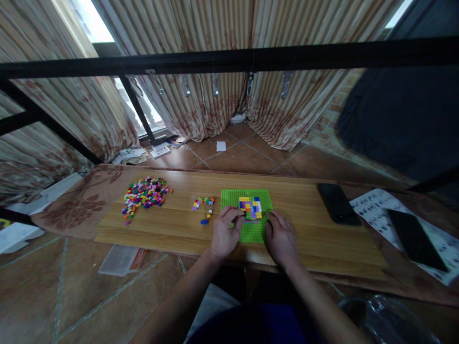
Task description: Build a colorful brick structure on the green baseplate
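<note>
A green studded baseplate lies on the wooden board, with a square patch of colourful toy bricks built on it. My left hand reaches over the plate's left side, thumb and fingers pinched at the patch's lower left corner. A small dark toy brick shows at those fingertips, mostly hidden. My right hand holds the plate's right edge with curled fingers. Left of the plate, several loose bricks are spread out, and a blue brick lies nearest me.
A large heap of mixed bricks sits on the board's left part. To the right lie a black phone, a printed sheet and another dark device. A black metal bar crosses beyond the board. A clear plastic box is on the floor.
</note>
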### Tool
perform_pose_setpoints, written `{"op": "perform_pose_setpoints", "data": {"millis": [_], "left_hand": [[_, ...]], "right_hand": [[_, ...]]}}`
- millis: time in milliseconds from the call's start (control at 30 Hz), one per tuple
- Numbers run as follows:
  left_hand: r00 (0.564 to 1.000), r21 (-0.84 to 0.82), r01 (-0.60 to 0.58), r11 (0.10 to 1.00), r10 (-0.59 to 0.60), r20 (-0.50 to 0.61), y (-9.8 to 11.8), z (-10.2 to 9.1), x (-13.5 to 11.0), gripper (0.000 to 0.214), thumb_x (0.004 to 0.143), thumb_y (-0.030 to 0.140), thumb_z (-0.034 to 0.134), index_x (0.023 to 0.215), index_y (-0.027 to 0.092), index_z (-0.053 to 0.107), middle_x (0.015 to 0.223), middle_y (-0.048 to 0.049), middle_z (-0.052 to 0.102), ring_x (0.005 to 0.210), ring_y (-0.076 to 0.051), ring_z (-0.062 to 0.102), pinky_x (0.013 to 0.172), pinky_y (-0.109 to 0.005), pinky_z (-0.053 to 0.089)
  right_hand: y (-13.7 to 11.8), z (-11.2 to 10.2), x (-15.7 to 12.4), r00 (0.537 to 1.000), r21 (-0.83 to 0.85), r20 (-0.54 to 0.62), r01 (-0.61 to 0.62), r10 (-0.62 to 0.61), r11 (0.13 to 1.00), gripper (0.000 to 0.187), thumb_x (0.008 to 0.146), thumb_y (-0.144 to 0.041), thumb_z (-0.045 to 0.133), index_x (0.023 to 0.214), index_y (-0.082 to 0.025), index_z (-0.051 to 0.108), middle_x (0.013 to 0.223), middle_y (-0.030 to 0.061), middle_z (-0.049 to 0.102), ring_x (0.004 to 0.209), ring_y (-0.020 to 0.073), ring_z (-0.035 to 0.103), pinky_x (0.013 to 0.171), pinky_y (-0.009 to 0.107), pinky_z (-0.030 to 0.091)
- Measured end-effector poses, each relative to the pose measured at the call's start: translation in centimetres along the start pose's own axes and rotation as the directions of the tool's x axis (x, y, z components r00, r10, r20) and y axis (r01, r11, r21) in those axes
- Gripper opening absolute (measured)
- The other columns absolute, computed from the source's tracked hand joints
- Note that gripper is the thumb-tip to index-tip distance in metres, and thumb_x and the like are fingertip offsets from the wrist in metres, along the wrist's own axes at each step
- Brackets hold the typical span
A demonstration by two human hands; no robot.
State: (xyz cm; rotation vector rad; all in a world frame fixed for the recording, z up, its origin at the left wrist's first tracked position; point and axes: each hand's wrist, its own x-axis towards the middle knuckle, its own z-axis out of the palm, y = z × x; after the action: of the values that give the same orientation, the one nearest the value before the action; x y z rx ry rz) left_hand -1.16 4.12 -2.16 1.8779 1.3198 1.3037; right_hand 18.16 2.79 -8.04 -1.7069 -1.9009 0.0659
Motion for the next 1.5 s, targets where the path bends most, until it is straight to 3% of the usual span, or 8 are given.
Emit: {"op": "perform_pose_setpoints", "data": {"millis": [200,400,733,967,1300,1500], "left_hand": [[0.996,0.081,-0.09,0.993,0.091,-0.012,0.0,-0.1,-0.1,0.016,0.09,0.017,0.054,0.095,0.021,0.069,0.098,-0.0055,0.064,0.091,-0.014,0.063,0.083,-0.028,0.055],[0.983,0.232,-0.184,0.955,0.172,0.071,-0.8,-0.1,-0.7,0.024,0.094,0.018,0.047,0.105,0.022,0.068,0.102,-0.007,0.065,0.095,-0.015,0.064,0.085,-0.029,0.056],[0.977,0.301,-0.189,0.935,0.15,0.149,-1.0,-0.4,-0.7,0.026,0.095,0.02,0.045,0.108,0.023,0.067,0.105,-0.0066,0.067,0.097,-0.017,0.065,0.087,-0.031,0.056],[0.999,0.246,-0.041,0.968,0.038,0.016,-0.3,-1.5,-2.2,0.034,0.093,0.019,0.046,0.126,0.024,0.056,0.106,-0.0059,0.066,0.097,-0.016,0.064,0.088,-0.03,0.054],[0.968,0.504,0.24,0.83,-0.165,-0.19,-4.8,-7.5,-4.9,0.029,0.084,0.017,0.054,0.112,0.02,0.062,0.11,-0.0098,0.063,0.104,-0.024,0.06,0.092,-0.039,0.051],[0.982,0.531,0.187,0.826,-0.142,-0.125,-5.5,-7.7,-4.3,0.019,0.085,0.019,0.056,0.1,0.021,0.067,0.106,-0.0081,0.063,0.101,-0.023,0.06,0.092,-0.039,0.05]], "right_hand": [[0.0,0.0,0.0,1.0,0.019,-0.007,0.01,-0.01,1.0,0.037,0.094,-0.025,0.038,0.121,-0.014,0.06,0.128,0.0153,0.058,0.117,0.027,0.053,0.101,0.048,0.043],[0.0,0.0,0.0,1.0,0.015,-0.003,0.002,-0.002,1.0,0.037,0.094,-0.025,0.038,0.121,-0.013,0.06,0.129,0.0157,0.058,0.116,0.0274,0.053,0.101,0.048,0.044],[0.0,0.0,0.0,1.0,-0.001,-0.013,0.013,-0.013,1.0,0.038,0.094,-0.027,0.037,0.119,-0.012,0.061,0.127,0.0165,0.059,0.116,0.0277,0.053,0.1,0.048,0.043],[0.2,0.1,-0.1,1.0,0.018,-0.023,0.021,-0.021,1.0,0.038,0.094,-0.027,0.037,0.12,-0.014,0.061,0.127,0.0156,0.059,0.116,0.0269,0.053,0.099,0.048,0.044],[0.3,0.1,-0.2,1.0,-0.011,-0.012,0.017,-0.017,1.0,0.038,0.094,-0.03,0.037,0.118,-0.013,0.062,0.127,0.0159,0.059,0.116,0.0281,0.053,0.1,0.048,0.044],[0.4,0.0,-0.2,1.0,-0.026,-0.004,0.023,-0.023,0.999,0.037,0.095,-0.03,0.037,0.118,-0.014,0.061,0.128,0.0147,0.058,0.117,0.0278,0.052,0.1,0.047,0.044]]}}
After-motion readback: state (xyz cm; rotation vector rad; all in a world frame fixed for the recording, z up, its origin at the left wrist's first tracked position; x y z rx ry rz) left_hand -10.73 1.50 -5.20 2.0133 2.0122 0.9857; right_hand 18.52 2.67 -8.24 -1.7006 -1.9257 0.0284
